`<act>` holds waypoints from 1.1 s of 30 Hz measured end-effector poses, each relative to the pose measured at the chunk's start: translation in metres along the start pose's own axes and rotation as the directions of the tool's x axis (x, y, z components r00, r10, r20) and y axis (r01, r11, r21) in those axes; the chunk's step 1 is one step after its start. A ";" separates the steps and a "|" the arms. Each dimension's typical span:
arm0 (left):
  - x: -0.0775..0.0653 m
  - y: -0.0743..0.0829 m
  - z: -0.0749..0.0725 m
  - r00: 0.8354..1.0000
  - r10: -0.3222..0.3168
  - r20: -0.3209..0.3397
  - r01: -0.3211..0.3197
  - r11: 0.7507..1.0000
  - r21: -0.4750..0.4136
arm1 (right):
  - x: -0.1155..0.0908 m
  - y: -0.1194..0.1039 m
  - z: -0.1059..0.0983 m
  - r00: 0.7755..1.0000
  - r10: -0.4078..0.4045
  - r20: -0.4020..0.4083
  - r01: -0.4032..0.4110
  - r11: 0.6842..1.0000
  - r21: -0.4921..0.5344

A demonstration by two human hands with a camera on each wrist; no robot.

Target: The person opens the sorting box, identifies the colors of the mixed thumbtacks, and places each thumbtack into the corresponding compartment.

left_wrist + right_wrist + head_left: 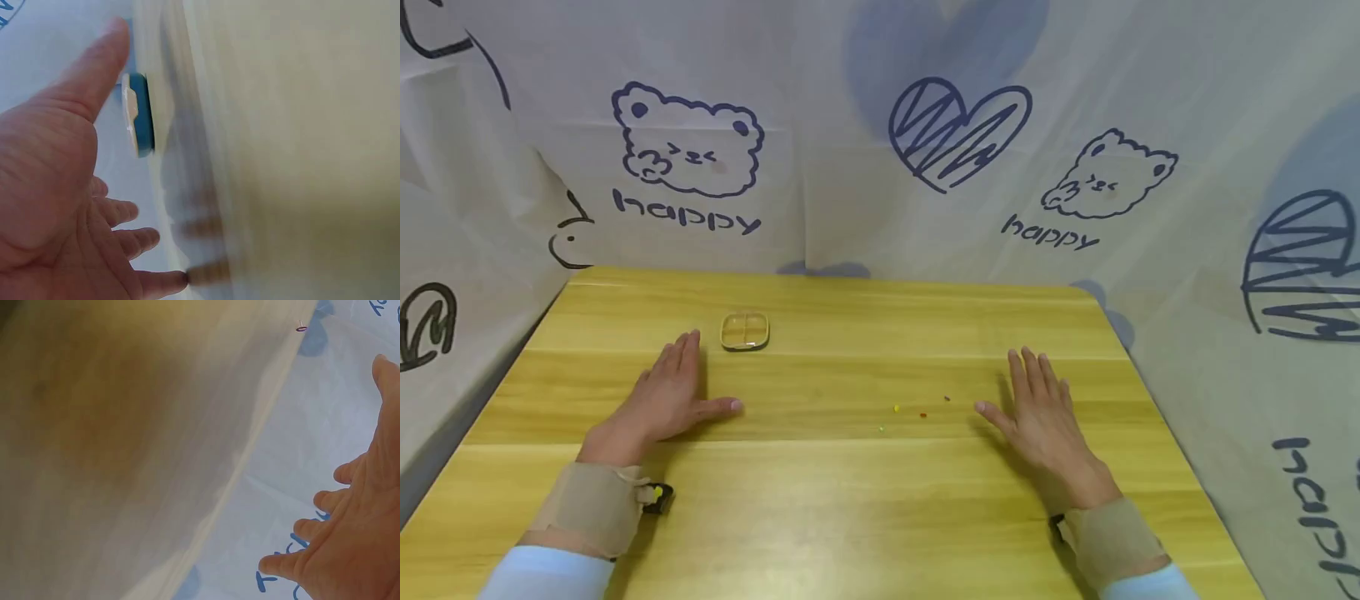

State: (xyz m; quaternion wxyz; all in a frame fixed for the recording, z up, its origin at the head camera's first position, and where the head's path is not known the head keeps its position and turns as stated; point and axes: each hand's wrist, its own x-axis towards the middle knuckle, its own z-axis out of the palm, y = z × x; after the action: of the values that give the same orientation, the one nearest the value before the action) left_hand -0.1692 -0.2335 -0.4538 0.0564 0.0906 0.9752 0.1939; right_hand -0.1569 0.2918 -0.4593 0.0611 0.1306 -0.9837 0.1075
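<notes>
My left hand (666,396) is held with straight fingers and the thumb spread out to the right, nothing in it. Just beyond its fingertips stands a small rounded box (745,331) with a pale rim and inner dividers; in the left wrist view the box (144,115) shows a blue-green base. My right hand (1041,412) is also empty, its fingers straight and its thumb pointing left. Between the hands, nearer the right thumb, lie several tiny pieces: a yellow one (896,408), a reddish one (923,415), a dark one (947,398) and a pale green one (882,429). Their kind is too small to tell.
The wood-grain table (850,517) reaches back to a white cloth (835,192) printed with bears, hearts and lettering. Cloth also hangs along the left and right sides. A small purple ring-like thing (301,328) appears near the table's edge in the right wrist view.
</notes>
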 end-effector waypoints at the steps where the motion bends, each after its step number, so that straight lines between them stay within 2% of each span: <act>1: 0.005 -0.001 -0.001 1.000 0.002 -0.002 -0.002 1.000 0.006 | 0.001 0.000 0.000 1.000 -0.006 -0.002 0.006 1.000 0.009; 6: 0.030 -0.004 -0.007 1.000 -0.031 0.001 0.031 0.999 0.027 | 0.007 -0.001 -0.007 0.999 -0.001 0.042 -0.002 0.996 0.084; 11: 0.056 -0.005 -0.013 0.997 -0.076 0.028 0.076 0.997 0.001 | 0.013 -0.005 -0.013 0.989 0.052 0.142 -0.072 0.988 0.140; 15: 0.069 -0.005 -0.014 0.996 -0.068 0.050 0.069 0.998 -0.015 | 0.017 -0.008 -0.012 0.972 0.090 0.219 -0.126 0.980 0.157; 22: 0.082 0.000 -0.016 0.997 -0.031 0.075 0.036 0.997 -0.064 | 0.021 -0.012 -0.010 0.961 0.062 0.268 -0.112 0.978 0.174; 28: 0.086 0.005 -0.015 0.993 -0.016 0.118 0.023 0.998 -0.052 | 0.022 -0.015 -0.008 0.958 0.056 0.283 -0.108 0.979 0.172; 33: 0.088 0.010 -0.009 0.994 -0.004 0.111 0.010 0.998 -0.054 | 0.021 -0.014 -0.007 0.951 0.063 0.302 -0.121 0.977 0.175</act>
State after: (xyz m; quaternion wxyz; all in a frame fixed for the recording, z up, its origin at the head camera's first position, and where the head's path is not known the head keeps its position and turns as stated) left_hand -0.2551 -0.2102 -0.4484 0.1138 0.0961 0.9652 0.2149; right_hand -0.1723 0.2753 -0.4470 -0.1039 0.1042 -0.9719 0.1838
